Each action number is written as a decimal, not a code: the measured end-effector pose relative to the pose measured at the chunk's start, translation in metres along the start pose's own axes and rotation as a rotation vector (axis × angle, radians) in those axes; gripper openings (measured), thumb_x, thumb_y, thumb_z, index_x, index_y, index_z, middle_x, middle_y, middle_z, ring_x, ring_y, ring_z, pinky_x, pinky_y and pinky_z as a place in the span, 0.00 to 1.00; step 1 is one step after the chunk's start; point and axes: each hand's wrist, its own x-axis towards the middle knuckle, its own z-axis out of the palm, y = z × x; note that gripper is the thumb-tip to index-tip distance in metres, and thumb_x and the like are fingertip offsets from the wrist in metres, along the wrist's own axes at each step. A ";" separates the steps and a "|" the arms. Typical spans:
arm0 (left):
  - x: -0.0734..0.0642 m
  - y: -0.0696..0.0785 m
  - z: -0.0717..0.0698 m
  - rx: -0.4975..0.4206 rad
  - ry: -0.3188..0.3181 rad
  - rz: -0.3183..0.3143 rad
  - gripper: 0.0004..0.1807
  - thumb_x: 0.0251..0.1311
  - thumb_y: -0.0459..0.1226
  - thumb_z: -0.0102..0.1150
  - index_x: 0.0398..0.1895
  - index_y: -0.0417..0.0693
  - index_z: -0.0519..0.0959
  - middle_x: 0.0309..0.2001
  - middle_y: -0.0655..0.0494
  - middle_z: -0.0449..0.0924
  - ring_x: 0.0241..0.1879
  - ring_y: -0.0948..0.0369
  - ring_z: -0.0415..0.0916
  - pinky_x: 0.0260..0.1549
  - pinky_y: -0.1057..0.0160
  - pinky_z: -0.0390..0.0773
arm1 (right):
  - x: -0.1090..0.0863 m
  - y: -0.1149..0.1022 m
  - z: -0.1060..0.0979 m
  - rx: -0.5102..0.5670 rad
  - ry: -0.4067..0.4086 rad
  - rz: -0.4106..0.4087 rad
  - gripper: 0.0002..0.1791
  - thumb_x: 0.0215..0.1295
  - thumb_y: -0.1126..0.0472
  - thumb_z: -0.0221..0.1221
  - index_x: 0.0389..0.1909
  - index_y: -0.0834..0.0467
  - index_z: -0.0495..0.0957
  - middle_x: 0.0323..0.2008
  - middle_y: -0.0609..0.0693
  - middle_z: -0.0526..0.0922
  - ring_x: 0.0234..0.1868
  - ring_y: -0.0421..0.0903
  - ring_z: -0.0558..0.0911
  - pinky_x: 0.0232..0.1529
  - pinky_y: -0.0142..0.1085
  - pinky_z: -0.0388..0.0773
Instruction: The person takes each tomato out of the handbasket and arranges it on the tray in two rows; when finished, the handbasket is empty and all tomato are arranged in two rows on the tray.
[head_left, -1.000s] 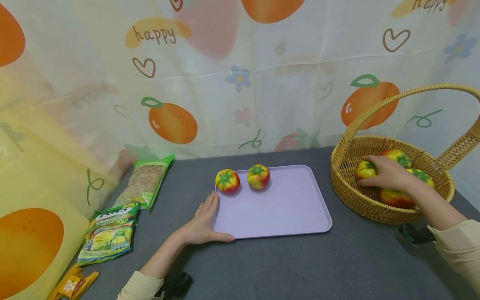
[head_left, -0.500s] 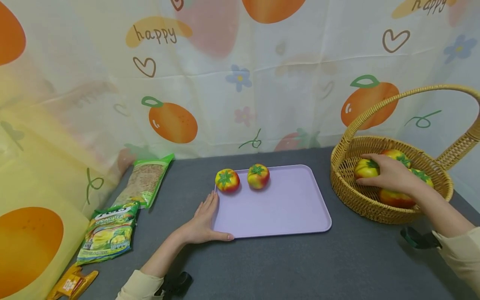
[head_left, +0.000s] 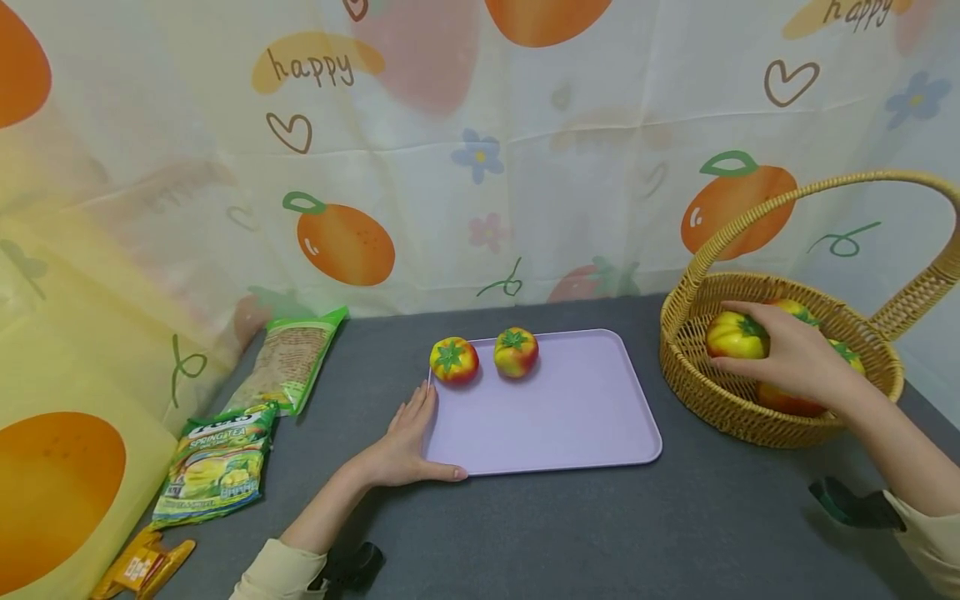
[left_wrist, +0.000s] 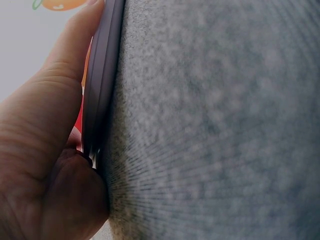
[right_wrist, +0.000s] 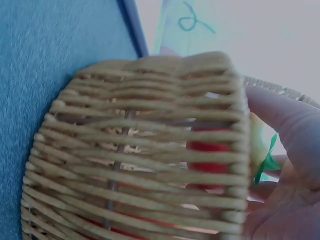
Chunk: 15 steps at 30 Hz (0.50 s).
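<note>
My right hand point(head_left: 795, 354) grips a ribbed yellow-and-red fruit with a green leafy cap point(head_left: 729, 337), thumb and fingers on its sides, inside the wicker basket point(head_left: 727, 417). In the right wrist view the basket wall hides much of that fruit. More such fruits point(head_left: 789, 400) lie under and behind the hand, partly covered. My left hand point(head_left: 401, 448) rests against the near left corner of the lilac tray point(head_left: 555, 425), its fingers straight along the left edge and its thumb along the front. Two like fruits point(head_left: 454, 361) point(head_left: 516, 352) sit at the tray's back left.
At the left lie a green-edged bag of brown contents point(head_left: 288, 358), a green-and-yellow snack packet point(head_left: 217, 467) and a small orange wrapper point(head_left: 142, 567). A printed cloth point(head_left: 420, 167) hangs behind the grey table point(head_left: 585, 533). The basket's tall handle point(head_left: 847, 178) arches over its opening.
The right hand has lifted slightly and the fruit in its grip has come up a little, showing more of its side. The left hand, tray and fruits on it stay put.
</note>
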 end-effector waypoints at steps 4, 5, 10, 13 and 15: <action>0.000 0.000 0.000 0.005 0.001 0.012 0.71 0.45 0.61 0.71 0.76 0.35 0.33 0.76 0.39 0.24 0.75 0.47 0.24 0.69 0.42 0.29 | -0.007 -0.008 -0.003 0.017 0.011 -0.004 0.46 0.56 0.44 0.70 0.69 0.64 0.63 0.49 0.62 0.74 0.41 0.56 0.74 0.30 0.41 0.70; 0.000 0.000 0.000 0.005 0.000 0.013 0.71 0.45 0.61 0.71 0.76 0.35 0.33 0.76 0.39 0.24 0.75 0.47 0.24 0.69 0.42 0.29 | -0.009 -0.010 -0.003 0.019 0.016 -0.009 0.46 0.55 0.45 0.70 0.69 0.64 0.63 0.50 0.61 0.74 0.41 0.56 0.74 0.30 0.42 0.70; 0.000 0.000 0.000 0.001 0.000 0.011 0.71 0.45 0.62 0.71 0.76 0.36 0.33 0.76 0.39 0.24 0.75 0.47 0.24 0.69 0.42 0.29 | -0.015 -0.021 -0.005 0.024 0.049 -0.030 0.46 0.53 0.46 0.72 0.68 0.62 0.64 0.49 0.60 0.74 0.39 0.54 0.74 0.29 0.41 0.70; 0.000 0.000 0.000 0.000 -0.001 0.010 0.72 0.45 0.62 0.71 0.76 0.36 0.33 0.76 0.39 0.24 0.75 0.47 0.24 0.69 0.42 0.28 | -0.019 -0.030 -0.006 0.028 0.073 -0.053 0.46 0.52 0.47 0.72 0.68 0.61 0.65 0.51 0.60 0.73 0.39 0.53 0.73 0.29 0.41 0.70; 0.000 0.000 0.000 0.000 -0.001 0.009 0.72 0.45 0.62 0.71 0.76 0.36 0.33 0.77 0.40 0.24 0.75 0.47 0.24 0.69 0.42 0.28 | -0.021 -0.036 -0.006 0.039 0.083 -0.069 0.45 0.52 0.48 0.73 0.69 0.59 0.65 0.52 0.59 0.73 0.40 0.53 0.73 0.30 0.41 0.70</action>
